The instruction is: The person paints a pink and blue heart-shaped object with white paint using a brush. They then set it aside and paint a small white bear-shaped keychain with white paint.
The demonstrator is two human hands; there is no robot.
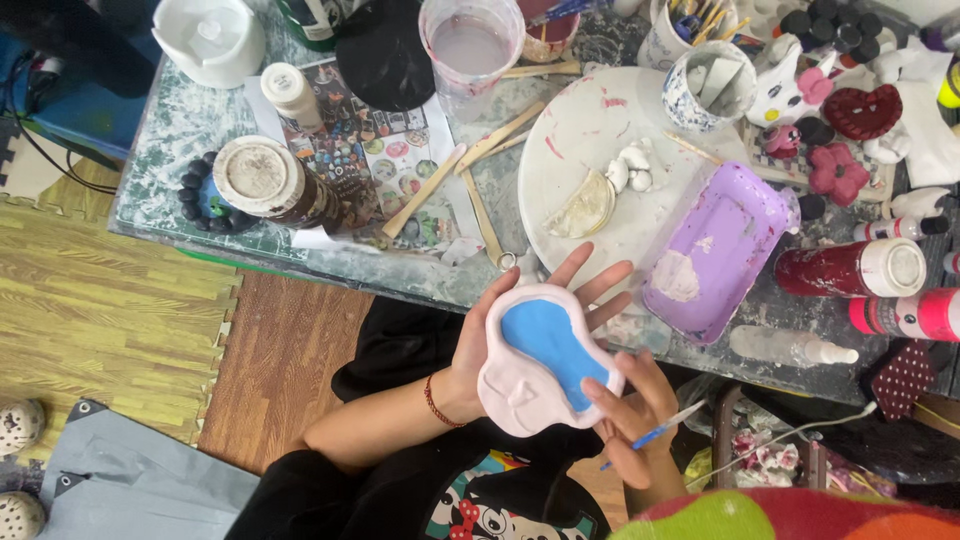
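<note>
Off the table's (180,130) front edge, the left hand (500,335) cups a smooth pink dish (535,365) with blue centre; the right hand (632,420) steadies it, pinching a thin brush (660,432). Red-labelled bottles (865,268) lie at the right edge.

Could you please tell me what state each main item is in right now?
left hand: palm up, cradling the tray.
pink tray: held, inside painted blue.
right hand: steadying the tray's edge, holding a thin brush.
purple tray: lying on the table, tilted.
plastic cup: upright, cloudy liquid inside.
</note>
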